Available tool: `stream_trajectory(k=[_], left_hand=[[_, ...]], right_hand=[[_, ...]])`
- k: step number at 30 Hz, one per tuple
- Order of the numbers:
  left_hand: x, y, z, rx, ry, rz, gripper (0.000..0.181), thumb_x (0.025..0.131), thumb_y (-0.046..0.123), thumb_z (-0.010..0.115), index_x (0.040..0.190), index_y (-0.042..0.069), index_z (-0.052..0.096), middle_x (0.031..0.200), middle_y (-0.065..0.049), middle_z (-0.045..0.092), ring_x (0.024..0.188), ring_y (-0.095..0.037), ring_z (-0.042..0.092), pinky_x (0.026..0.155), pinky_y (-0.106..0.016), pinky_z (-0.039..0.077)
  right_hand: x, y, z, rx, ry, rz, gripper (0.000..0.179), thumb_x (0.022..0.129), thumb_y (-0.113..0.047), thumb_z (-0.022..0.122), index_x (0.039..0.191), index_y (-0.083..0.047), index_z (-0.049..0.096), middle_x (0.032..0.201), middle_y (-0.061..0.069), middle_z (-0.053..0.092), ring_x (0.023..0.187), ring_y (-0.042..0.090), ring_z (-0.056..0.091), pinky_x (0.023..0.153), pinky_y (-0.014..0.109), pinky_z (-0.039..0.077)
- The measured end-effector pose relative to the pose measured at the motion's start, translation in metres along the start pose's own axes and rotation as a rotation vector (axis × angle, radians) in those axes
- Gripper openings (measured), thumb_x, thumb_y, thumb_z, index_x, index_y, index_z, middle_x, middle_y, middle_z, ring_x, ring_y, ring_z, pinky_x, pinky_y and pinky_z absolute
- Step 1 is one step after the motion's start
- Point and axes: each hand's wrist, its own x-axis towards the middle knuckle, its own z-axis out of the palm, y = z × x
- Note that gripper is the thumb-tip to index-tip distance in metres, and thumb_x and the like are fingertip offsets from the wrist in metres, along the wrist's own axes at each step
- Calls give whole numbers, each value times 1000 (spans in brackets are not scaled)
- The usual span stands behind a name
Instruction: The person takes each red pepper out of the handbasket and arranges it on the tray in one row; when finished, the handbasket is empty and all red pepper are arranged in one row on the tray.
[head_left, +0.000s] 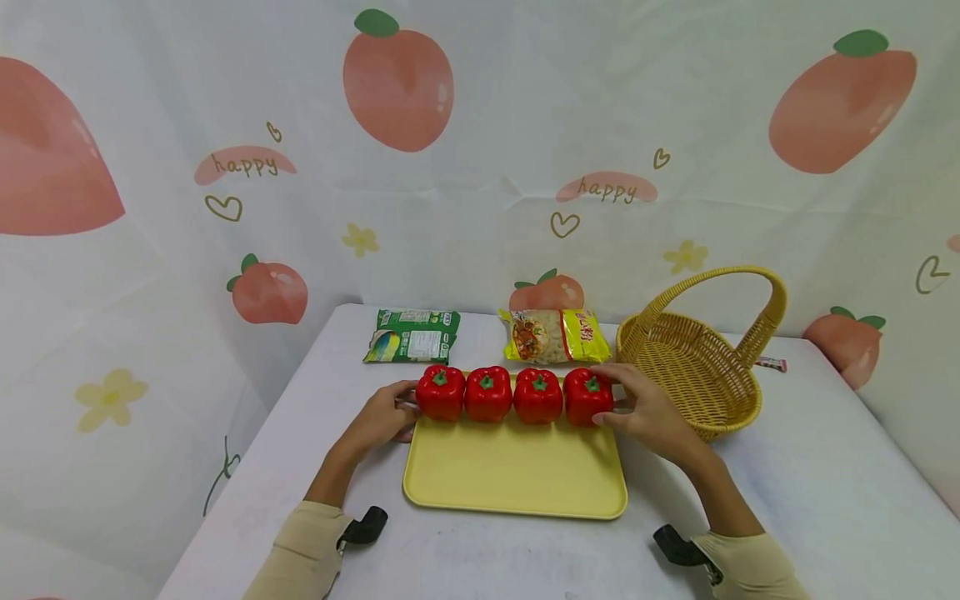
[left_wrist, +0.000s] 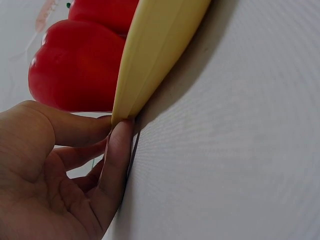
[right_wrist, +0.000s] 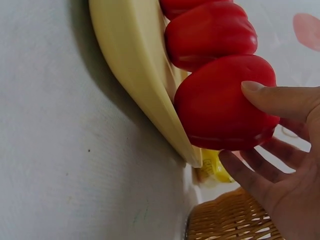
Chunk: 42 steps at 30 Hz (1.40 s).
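Several red bell peppers [head_left: 488, 395] stand side by side in a row along the far part of a yellow tray [head_left: 513, 475]. My left hand [head_left: 386, 414] is at the tray's left edge beside the leftmost pepper [head_left: 441, 392]. Its fingertips [left_wrist: 121, 142] pinch the tray's rim [left_wrist: 145, 55] in the left wrist view. Around the rightmost pepper [right_wrist: 225, 102] my right hand [right_wrist: 287, 155] curls, thumb on the near side and fingers on the outer side. That pepper rests at the tray's right edge.
A green packet [head_left: 412, 336] and a yellow food bag [head_left: 557, 336] lie behind the tray. The wicker basket [head_left: 693, 367] with its tall handle stands to the right, close to my right hand. A small wrapped stick [head_left: 771, 364] lies beyond it. Printed cloth hangs behind the white table [head_left: 480, 558].
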Motion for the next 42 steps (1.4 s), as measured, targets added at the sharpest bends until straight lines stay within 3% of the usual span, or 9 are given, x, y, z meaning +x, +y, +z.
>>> stream_trajectory(k=[8, 20, 29, 35, 38, 42], left_hand=[[-2, 0, -1, 1, 0, 3, 60, 92, 5, 62, 152, 3, 53, 133, -17, 65, 98, -24, 65, 73, -32, 65], [-4, 0, -2, 7, -2, 2, 62, 91, 5, 61, 152, 2, 53, 134, -17, 64, 97, -24, 64, 74, -32, 65], [-3, 1, -2, 9, 0, 0, 61, 91, 4, 61, 152, 2, 53, 133, -17, 64, 97, -24, 64, 73, -32, 65], [-2, 3, 1, 14, 0, 1, 60, 92, 4, 60, 152, 2, 53, 132, -18, 64, 96, -24, 65, 72, -32, 65], [-4, 4, 2, 30, 1, 4, 58, 93, 4, 60, 151, 1, 54, 131, -19, 65, 96, -24, 65, 71, -31, 65], [-10, 4, -2, 72, -15, 10, 57, 94, 8, 63, 150, 1, 55, 132, -17, 66, 96, -23, 66, 73, -31, 64]], right_hand=[[-2, -2, -1, -4, -6, 13, 69, 82, -5, 88, 145, -5, 60, 141, 20, 58, 125, 37, 58, 92, 36, 62], [-3, -4, -3, -14, -20, 34, 71, 83, -9, 89, 147, -5, 58, 143, 21, 57, 121, 39, 62, 97, 55, 60], [-6, -7, -9, -22, -23, 49, 73, 85, -15, 88, 149, -4, 55, 147, 21, 56, 123, 41, 62, 101, 61, 56], [-14, -10, -26, -13, 21, 36, 68, 90, -18, 85, 150, -5, 55, 145, 20, 59, 128, 43, 59, 94, 46, 62], [-24, -10, -36, -87, 69, 8, 63, 92, -21, 84, 148, -8, 58, 140, 18, 63, 123, 36, 64, 90, 37, 64], [-43, -5, -55, -216, 142, -41, 53, 93, -19, 82, 142, -10, 64, 134, 15, 68, 114, 4, 65, 83, 24, 62]])
